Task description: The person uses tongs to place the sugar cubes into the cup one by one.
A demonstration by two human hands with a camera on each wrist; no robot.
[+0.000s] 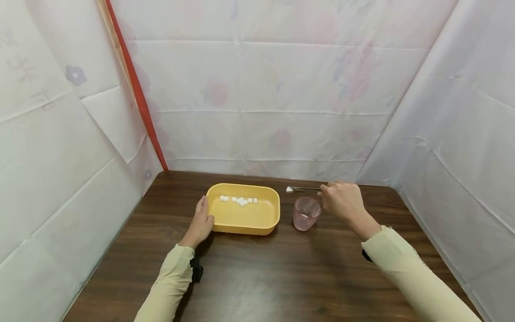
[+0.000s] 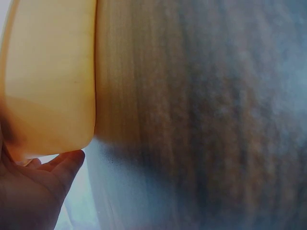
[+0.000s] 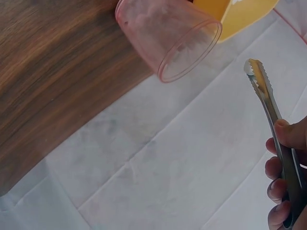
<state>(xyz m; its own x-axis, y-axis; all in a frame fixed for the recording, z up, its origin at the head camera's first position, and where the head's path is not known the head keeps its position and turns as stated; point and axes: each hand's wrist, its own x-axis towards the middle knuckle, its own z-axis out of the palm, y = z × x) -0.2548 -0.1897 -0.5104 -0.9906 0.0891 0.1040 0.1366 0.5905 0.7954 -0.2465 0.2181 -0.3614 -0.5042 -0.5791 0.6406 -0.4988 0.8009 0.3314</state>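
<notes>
My left hand [image 1: 201, 223] holds the left end of a yellow plastic basin [image 1: 245, 230], its thumb near the front corner. Several small white cubes [image 1: 241, 201] lie inside, towards the basin's back. In my right hand [image 1: 343, 200] is a pair of metal tongs [image 1: 306, 189], gripped with the thumb on one arm and curled fingers on the other, as the right wrist view shows. A small white piece [image 1: 289, 189] sits between the tong tips, above table height. Just below the tongs stands a clear pink cup [image 1: 306, 214], to the right of the basin.
Everything stands on a dark wood-grain table [image 1: 249, 277]. White patterned sheets [image 1: 257, 103] hang behind it and on both sides. A red strip [image 1: 137, 89] runs down the back left corner.
</notes>
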